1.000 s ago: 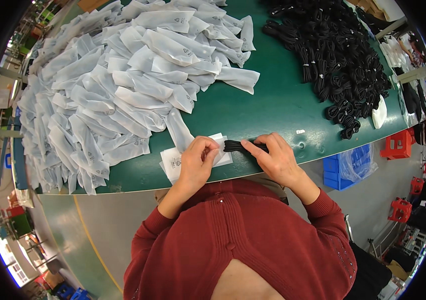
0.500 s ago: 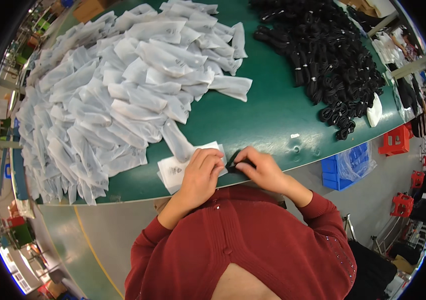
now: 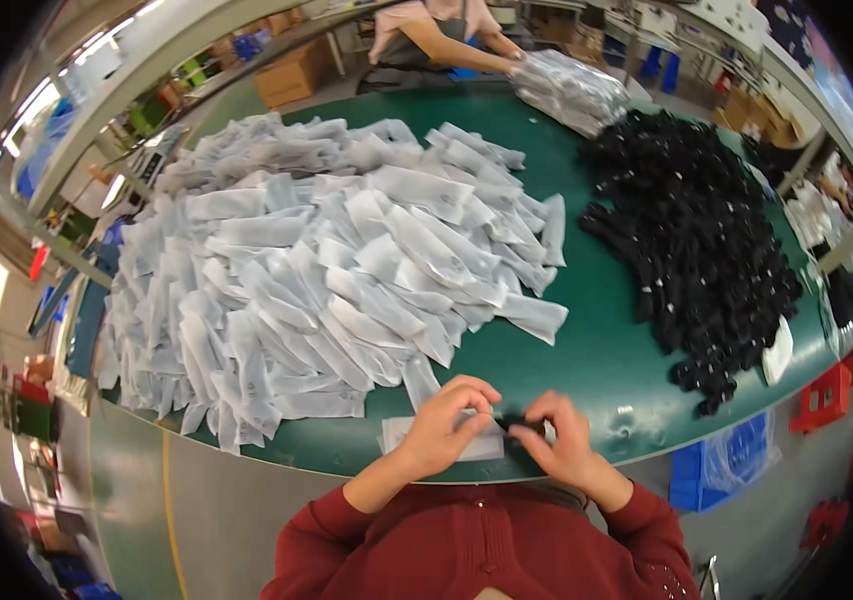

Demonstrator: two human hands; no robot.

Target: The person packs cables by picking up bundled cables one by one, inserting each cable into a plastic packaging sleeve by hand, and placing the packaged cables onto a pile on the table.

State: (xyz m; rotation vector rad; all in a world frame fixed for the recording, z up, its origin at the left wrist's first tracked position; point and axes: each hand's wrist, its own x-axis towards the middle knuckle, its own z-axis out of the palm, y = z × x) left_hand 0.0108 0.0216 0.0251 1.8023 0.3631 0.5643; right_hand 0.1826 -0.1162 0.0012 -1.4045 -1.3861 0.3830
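Observation:
At the near edge of the green table, a small stack of frosted plastic bags (image 3: 483,447) lies flat. My left hand (image 3: 441,428) is over it, fingers curled and thumb at the edge of a bag. Just to the right, my right hand (image 3: 564,442) pinches a small black coiled cable (image 3: 522,426) between thumb and fingers, its end by the bag's mouth. Fingers partly hide both the cable and the bag edge. Beyond my left hand spreads a big heap of filled frosted bags (image 3: 276,290).
A pile of black coiled cables (image 3: 696,250) covers the table's right side, with a white piece (image 3: 777,352) beside it. Past the far edge a person (image 3: 441,40) handles a silvery plastic package (image 3: 571,92). A blue crate (image 3: 721,465) stands below the right edge.
The view has tilted up, bringing the far table edge and another person into sight. My hands remain together at the bag stack; the left fingers have lifted and spread somewhat from the thumb.

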